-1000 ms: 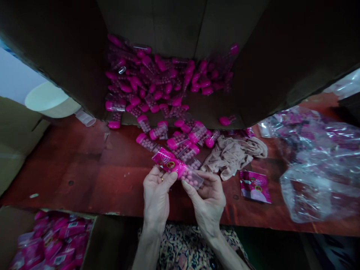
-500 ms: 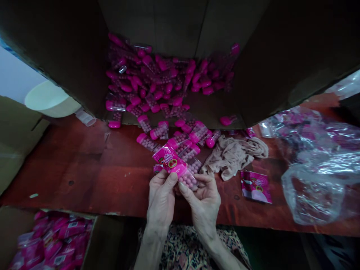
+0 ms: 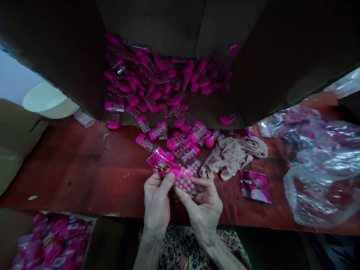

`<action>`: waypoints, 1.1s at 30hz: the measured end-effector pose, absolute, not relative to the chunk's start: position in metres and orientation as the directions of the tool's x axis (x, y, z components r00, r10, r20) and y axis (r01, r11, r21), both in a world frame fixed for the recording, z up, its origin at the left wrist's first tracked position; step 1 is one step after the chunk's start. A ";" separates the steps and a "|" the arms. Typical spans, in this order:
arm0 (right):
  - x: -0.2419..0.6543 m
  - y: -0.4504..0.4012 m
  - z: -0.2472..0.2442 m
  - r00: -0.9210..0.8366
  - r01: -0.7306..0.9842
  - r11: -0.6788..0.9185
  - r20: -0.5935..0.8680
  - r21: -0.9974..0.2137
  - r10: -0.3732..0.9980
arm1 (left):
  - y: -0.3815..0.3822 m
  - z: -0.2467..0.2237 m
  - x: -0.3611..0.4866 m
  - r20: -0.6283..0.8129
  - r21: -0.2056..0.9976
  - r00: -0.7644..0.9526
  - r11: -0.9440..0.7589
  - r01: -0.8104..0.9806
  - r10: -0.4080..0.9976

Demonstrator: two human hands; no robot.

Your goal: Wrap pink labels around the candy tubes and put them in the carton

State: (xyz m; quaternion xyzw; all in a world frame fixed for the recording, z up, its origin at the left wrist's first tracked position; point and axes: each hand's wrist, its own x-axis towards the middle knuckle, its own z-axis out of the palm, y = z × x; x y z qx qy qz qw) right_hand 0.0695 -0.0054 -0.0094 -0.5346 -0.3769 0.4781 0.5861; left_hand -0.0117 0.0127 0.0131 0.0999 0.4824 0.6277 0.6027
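Jar of pink beads (image 3: 185,183), partly covered by a printed sleeve (image 3: 162,162), is pinched by left hand (image 3: 158,197) at its sleeved end and right hand (image 3: 204,202) at its clear end, probably for steadiness. Capped jars (image 3: 197,132) lie at twelve o'clock, spare sleeves (image 3: 255,186) at three, seemingly within reach.

1 clear tube (image 3: 190,183) of pink balls (image 3: 184,184) slants in the fingers (image 3: 168,183), upper-left end inside a printed pink sleeve (image 3: 163,164).

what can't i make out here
In the head view:
Finger ends of the left hand, thumb aside: behind the pink printed plastic sleeve.
Its lettering: too small, blurred.
Right side of the crumpled clear plastic: cut by the frame.
Floor of the lower-left brown cardboard box: under glossy pink packets.
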 end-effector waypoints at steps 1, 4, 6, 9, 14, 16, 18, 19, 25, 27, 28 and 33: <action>0.070 -0.008 -0.011 0.288 -0.085 0.008 -0.017 -0.996 0.958 | 0.012 0.013 -0.012 -0.445 0.740 -0.244 0.201 -0.641 0.862; 0.075 -0.012 -0.012 0.329 0.056 0.075 0.089 -0.996 0.940 | 0.012 0.011 -0.015 -0.427 0.766 -0.172 0.254 -0.590 0.888; 0.077 -0.010 -0.009 0.305 0.022 0.051 0.055 -0.998 0.951 | 0.013 0.011 -0.016 -0.435 0.754 -0.152 0.267 -0.600 0.888; 0.076 -0.002 -0.001 0.200 -0.209 -0.080 -0.122 -0.975 0.972 | 0.014 0.013 -0.015 -0.435 0.717 -0.188 0.213 -0.664 0.881; 0.073 0.006 0.005 0.024 -0.486 -0.229 -0.275 -0.843 0.961 | 0.010 0.017 -0.010 -0.450 0.705 -0.183 0.221 -0.674 0.874; 0.074 0.004 0.005 0.075 -0.447 -0.190 -0.248 -0.874 0.966 | 0.007 0.015 -0.009 -0.447 0.726 -0.183 0.236 -0.646 0.876; 0.076 0.001 0.004 0.165 -0.328 -0.118 -0.180 -0.937 0.970 | 0.005 0.012 -0.007 -0.434 0.757 -0.227 0.217 -0.616 0.872; 0.077 0.000 0.003 0.206 -0.255 -0.077 -0.132 -0.964 0.970 | 0.005 0.011 -0.006 -0.427 0.768 -0.257 0.197 -0.609 0.867; 0.076 0.001 0.001 0.156 -0.249 -0.067 -0.108 -0.966 0.982 | 0.008 0.016 -0.006 -0.411 0.695 -0.247 0.126 -0.708 0.878; 0.074 0.003 0.003 0.054 -0.375 -0.183 -0.218 -0.909 0.974 | 0.008 0.017 -0.008 -0.427 0.702 -0.240 0.152 -0.696 0.872; 0.073 0.003 0.004 0.022 -0.410 -0.223 -0.255 -0.884 0.967 | 0.008 0.016 -0.009 -0.442 0.718 -0.237 0.183 -0.671 0.865; 0.071 -0.003 0.001 0.217 -0.230 -0.085 -0.137 -0.969 0.967 | 0.008 0.012 -0.011 -0.457 0.743 -0.148 0.285 -0.605 0.877</action>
